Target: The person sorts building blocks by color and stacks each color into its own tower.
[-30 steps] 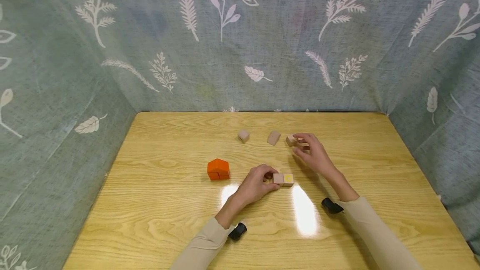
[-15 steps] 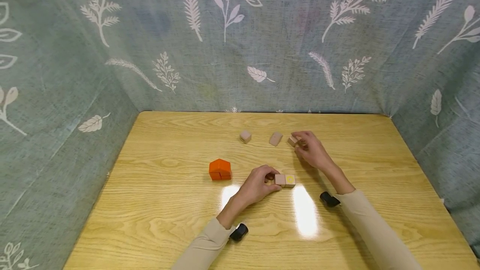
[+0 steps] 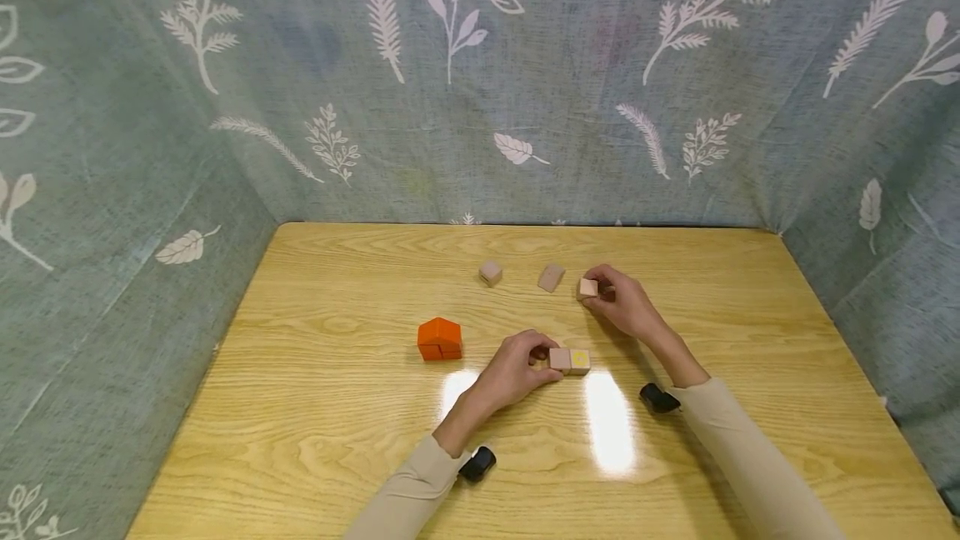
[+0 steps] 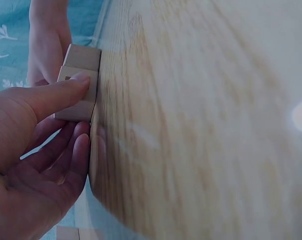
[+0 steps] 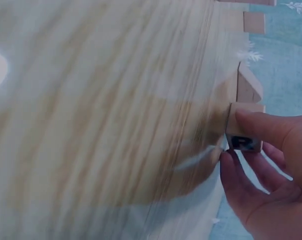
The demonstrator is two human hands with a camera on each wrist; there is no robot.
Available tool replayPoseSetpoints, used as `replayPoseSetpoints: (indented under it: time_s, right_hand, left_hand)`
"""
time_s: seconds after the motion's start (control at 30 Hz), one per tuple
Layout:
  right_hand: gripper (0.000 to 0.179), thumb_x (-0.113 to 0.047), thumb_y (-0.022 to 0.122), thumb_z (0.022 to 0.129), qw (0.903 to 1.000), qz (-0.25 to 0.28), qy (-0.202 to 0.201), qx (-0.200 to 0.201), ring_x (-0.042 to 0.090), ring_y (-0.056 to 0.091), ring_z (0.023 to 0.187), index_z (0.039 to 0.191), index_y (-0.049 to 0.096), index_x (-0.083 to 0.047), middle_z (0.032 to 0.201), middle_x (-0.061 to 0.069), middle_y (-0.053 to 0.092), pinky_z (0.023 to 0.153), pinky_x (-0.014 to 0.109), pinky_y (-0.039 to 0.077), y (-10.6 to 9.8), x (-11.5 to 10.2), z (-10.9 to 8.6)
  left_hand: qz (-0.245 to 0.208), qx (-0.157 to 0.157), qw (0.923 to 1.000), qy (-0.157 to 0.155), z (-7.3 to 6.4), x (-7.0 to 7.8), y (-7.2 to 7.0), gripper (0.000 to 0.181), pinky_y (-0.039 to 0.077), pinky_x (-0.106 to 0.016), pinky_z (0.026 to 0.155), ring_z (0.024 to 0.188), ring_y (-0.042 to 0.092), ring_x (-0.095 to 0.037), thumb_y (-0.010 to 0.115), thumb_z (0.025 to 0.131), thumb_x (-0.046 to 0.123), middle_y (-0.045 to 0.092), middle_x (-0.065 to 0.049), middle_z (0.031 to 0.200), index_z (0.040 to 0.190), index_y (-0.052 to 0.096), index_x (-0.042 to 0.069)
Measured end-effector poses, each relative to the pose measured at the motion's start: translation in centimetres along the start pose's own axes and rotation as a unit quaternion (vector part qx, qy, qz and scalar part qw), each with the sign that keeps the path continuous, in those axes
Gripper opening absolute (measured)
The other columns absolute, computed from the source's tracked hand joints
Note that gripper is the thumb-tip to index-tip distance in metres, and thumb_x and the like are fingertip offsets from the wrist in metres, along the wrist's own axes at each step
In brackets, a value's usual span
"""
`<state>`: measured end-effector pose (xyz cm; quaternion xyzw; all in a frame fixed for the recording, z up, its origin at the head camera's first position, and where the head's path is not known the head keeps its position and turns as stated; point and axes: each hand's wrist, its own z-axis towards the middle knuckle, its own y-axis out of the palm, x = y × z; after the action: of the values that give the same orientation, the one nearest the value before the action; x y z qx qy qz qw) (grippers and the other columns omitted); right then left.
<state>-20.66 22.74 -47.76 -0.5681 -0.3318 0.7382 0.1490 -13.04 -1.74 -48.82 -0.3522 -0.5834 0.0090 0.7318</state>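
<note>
Two wooden cubes stand side by side on the table. My left hand (image 3: 513, 367) pinches the left, plain cube (image 3: 559, 359) between thumb and fingers. Its neighbour on the right carries a yellow mark (image 3: 580, 360) on top. Farther back, my right hand (image 3: 622, 302) grips another wooden cube (image 3: 587, 289) by its sides. In the right wrist view that cube (image 5: 244, 111) shows a dark letter-like print on the face near the fingers. The left wrist view has my left thumb (image 4: 66, 95) lying across the plain cube's side.
An orange house-shaped block stack (image 3: 440, 340) stands left of my left hand. Toward the back lie a wooden cube (image 3: 491, 273) and a wedge-like wooden block (image 3: 551, 277), the latter just left of my right hand. Patterned cloth (image 3: 480, 107) hangs behind the wooden table (image 3: 337, 407).
My right hand has closed its fingers round the back-right cube, which now sits turned and slightly nearer. My left hand keeps its hold on the plain cube.
</note>
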Motion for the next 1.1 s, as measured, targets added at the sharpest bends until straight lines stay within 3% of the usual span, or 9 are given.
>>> replayPoseSetpoints:
  time_s: [0.73,1.1]
  right_hand:
    - [0.034,-0.005,0.074,0.095,0.9936,0.109,0.023,-0.019,0.035,0.063,0.115,0.127,0.063,0.001,0.124,0.019,0.064,0.097,0.034,0.055,-0.8,-1.4,-3.2]
    - [0.033,-0.003,0.075,0.093,0.9905,0.131,-0.008,-0.041,0.036,0.065,0.113,0.125,0.065,-0.001,0.124,0.017,0.065,0.096,0.036,0.056,-0.4,-2.5,-4.5]
  left_hand:
    - [-0.004,0.000,1.0000,0.003,0.1,-0.1,0.0,0.029,0.054,-0.025,0.079,0.095,0.066,-0.020,0.084,0.087,0.010,0.068,-0.007,0.105,0.113,0.072,0.002]
    - [-0.010,0.000,0.9999,-0.001,0.1,0.0,0.0,0.029,0.053,-0.023,0.077,0.094,0.066,-0.020,0.084,0.087,0.008,0.068,-0.007,0.104,0.111,0.072,0.001]
